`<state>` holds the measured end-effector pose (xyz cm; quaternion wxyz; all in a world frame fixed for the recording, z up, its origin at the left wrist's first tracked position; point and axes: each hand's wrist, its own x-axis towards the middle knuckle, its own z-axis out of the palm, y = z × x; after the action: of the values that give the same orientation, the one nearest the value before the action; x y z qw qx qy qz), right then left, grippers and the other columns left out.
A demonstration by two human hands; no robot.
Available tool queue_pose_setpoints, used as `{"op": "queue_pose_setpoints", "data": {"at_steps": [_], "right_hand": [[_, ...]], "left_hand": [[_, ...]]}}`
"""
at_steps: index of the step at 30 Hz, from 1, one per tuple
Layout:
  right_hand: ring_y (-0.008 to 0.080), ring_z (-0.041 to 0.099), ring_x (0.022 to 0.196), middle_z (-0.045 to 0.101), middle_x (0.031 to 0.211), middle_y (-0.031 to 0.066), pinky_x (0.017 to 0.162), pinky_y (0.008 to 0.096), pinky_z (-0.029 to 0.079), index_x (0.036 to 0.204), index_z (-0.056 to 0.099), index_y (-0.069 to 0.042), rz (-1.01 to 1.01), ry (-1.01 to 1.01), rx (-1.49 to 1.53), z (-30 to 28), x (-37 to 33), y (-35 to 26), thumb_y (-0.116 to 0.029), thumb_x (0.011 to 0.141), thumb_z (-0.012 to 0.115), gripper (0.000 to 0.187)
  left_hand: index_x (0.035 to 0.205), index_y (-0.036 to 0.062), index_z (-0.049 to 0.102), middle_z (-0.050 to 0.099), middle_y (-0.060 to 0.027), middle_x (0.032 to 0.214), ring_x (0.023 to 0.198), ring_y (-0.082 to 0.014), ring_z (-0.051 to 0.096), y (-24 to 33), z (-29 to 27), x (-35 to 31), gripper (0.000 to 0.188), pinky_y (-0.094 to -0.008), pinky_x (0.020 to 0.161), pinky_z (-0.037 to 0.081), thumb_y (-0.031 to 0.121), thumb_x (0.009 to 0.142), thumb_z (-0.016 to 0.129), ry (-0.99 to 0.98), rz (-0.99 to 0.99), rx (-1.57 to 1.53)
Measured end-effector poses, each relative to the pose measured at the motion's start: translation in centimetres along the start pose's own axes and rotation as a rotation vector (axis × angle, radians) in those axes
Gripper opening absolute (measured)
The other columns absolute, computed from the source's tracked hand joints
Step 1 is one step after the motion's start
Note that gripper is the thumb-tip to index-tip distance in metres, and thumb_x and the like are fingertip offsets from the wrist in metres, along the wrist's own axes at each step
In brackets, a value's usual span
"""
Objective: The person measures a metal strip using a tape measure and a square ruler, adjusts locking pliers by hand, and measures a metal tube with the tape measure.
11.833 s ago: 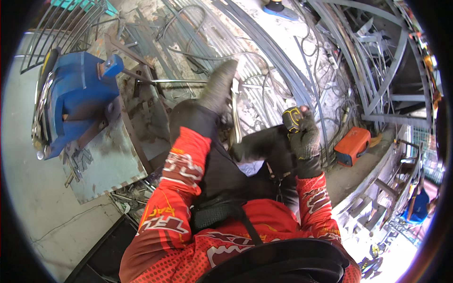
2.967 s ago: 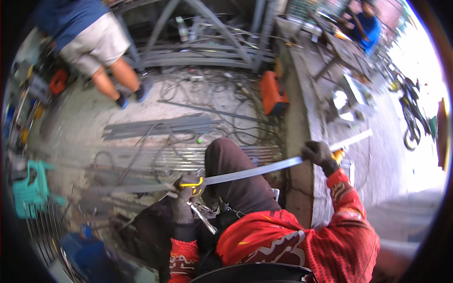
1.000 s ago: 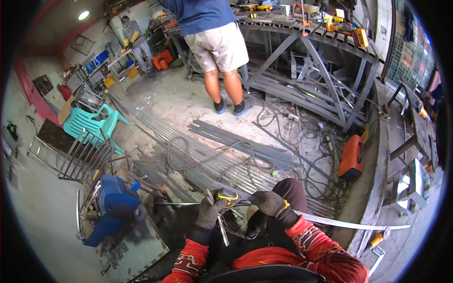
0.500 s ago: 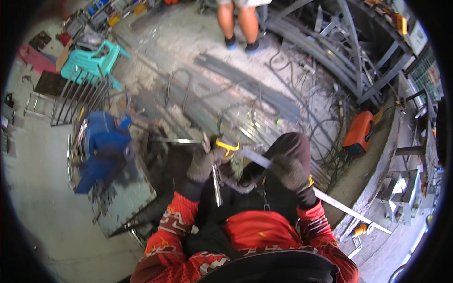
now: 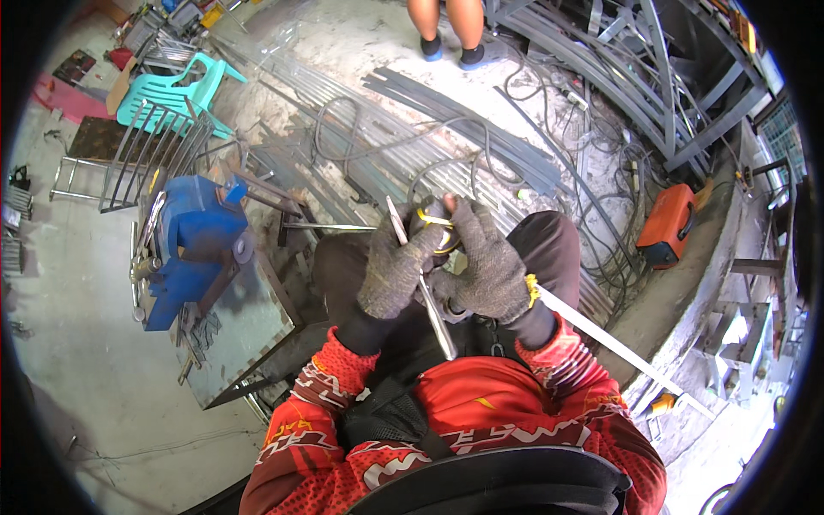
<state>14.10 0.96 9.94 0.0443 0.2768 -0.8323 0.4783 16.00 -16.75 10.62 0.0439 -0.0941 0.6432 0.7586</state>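
My gloved left hand (image 5: 390,276) is closed round a slim silvery metal rod (image 5: 436,316) with a pointed upper end, which slants down toward my lap. A black and yellow tape measure (image 5: 446,241) sits between my two hands, partly covered by the fingers. From the right, my gloved right hand (image 5: 491,270) grips the tape measure with bent fingers, and one bare fingertip shows at its top. No drawn-out blade can be seen clearly. Both hands are over my lap, between my dark-trousered knees.
To the left, a blue machine (image 5: 202,232) stands on a metal-topped stand (image 5: 257,313), with a green plastic chair (image 5: 172,90) beyond. Steel bars (image 5: 463,129) and cables cover the floor ahead. An orange case (image 5: 668,225) and a long pale bar (image 5: 618,345) lie right. Someone's legs (image 5: 468,26) show far ahead.
My right hand has moved left from beside my right knee to the tape measure. The pale strip that stretched between the hands no longer shows. The rod has swung to a steeper slant.
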Motion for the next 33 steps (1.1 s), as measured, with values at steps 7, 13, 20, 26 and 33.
{"op": "queue_pose_setpoints", "data": {"at_steps": [7,13,20,26,33], "right_hand": [[0.0221,0.053,0.124,0.046,0.145,0.0136,0.104,0.0368,0.046,0.161,0.012,-0.008,-0.024,-0.115,0.634,2.7,-2.5,6.0,-0.002,0.076,0.085,0.112],[0.0206,0.059,0.114,0.051,0.137,0.0111,0.099,0.0354,0.048,0.132,0.043,-0.006,0.054,0.089,0.969,1.4,-0.1,2.4,0.006,0.080,0.071,0.060],[0.0341,0.060,0.112,0.058,0.123,0.0192,0.094,0.0405,0.051,0.129,0.051,-0.003,-0.024,0.081,0.364,0.9,-0.8,4.1,0.001,0.077,0.068,0.054],[0.0494,0.058,0.110,0.055,0.125,0.0263,0.090,0.0528,0.052,0.135,0.049,0.000,-0.070,0.104,-0.038,1.7,-3.0,2.9,-0.018,0.076,0.075,0.067],[0.0450,0.060,0.108,0.062,0.113,0.0215,0.089,0.0471,0.052,0.119,0.060,-0.002,-0.065,-0.037,0.014,0.8,-1.4,1.4,-0.002,0.069,0.069,0.051]], "left_hand": [[0.139,0.0017,0.051,0.064,-0.0125,0.124,0.102,-0.0203,0.068,-1.6,0.4,-1.0,0.048,-0.0344,0.086,0.058,0.028,0.101,0.061,-0.309,-0.278,-0.602],[0.123,0.0023,0.057,0.065,-0.0033,0.109,0.092,-0.0137,0.063,-4.2,0.0,0.8,0.039,-0.0326,0.076,0.053,0.026,0.095,0.068,-0.309,0.126,0.066],[0.116,0.0016,0.061,0.063,-0.0130,0.103,0.088,-0.0280,0.064,-2.0,-0.3,-0.2,0.030,-0.0396,0.079,0.051,0.011,0.090,0.072,-0.081,0.439,0.492],[0.108,0.0021,0.059,0.057,-0.0174,0.092,0.084,-0.0386,0.061,-3.0,2.3,-1.3,0.027,-0.0445,0.074,0.050,0.010,0.086,0.072,0.012,0.618,0.737],[0.098,0.0043,0.058,0.057,-0.0153,0.084,0.084,-0.0336,0.061,-2.0,0.9,-1.4,0.016,-0.0431,0.076,0.050,0.010,0.087,0.069,0.055,0.613,0.839]]}}
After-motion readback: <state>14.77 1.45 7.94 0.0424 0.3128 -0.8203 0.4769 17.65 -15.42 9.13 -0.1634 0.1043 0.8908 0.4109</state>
